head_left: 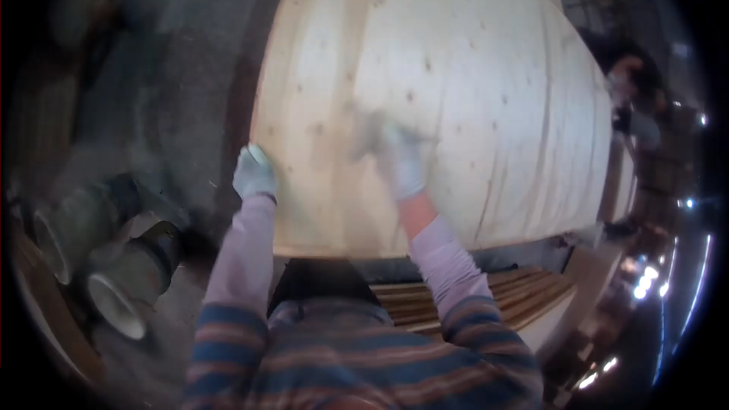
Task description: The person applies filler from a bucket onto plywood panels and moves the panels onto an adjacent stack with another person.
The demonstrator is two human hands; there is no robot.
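A large pale plywood sheet (471, 129) with knots and brown streaks lies in front of me. My left hand (255, 173), in a light glove, is closed on the sheet's left edge near its front corner. Over the sheet's surface, my gloved right hand (401, 163) is smeared by motion. A dark, blurred object (370, 135) shows at its fingers, and the hand seems to be closed on it. What kind of object it is, I cannot make out.
Stacked boards (486, 294) lie below the sheet's near edge on the right. Two wide cylindrical things with pale rims (118, 305) stand on the floor at lower left. Another person (630, 80) is beyond the sheet's right edge. Bright lights show at far right.
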